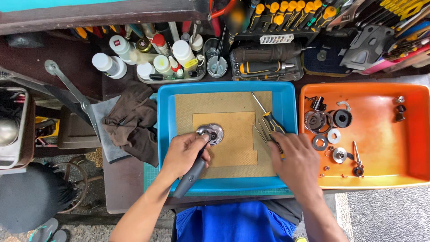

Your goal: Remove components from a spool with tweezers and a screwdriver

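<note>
Inside the blue tray [286, 96], on a tan perforated mat [233, 152], lies a round metal part [210, 133]. The left hand [183, 154] is clenched around a dark grey tool handle [190, 177]; the handle runs from the near rim of the tray up through the fist, and its working end meets the round metal part. The thumb rests just beside the part.

The right hand [298, 163] lies palm down on the right side of the mat, fingers curled onto a black-and-yellow screwdriver [268, 118] whose shaft points toward the far left of the tray. Thin metal picks lie just beside the screwdriver, partly under the fingers; whether the hand grips or only touches the screwdriver cannot be told.

To the right, touching the blue tray, an orange tray [385, 175] holds loose parts: black rings, washers [333, 136], a small spool and screws. A brown rag [134, 121] lies on the surface [123, 188] to the left of the blue tray. Beyond the trays stand white bottles [121, 47] in a clear container, a dark powered driver [268, 53] and a rack of yellow-handled screwdrivers [286, 11]
</note>
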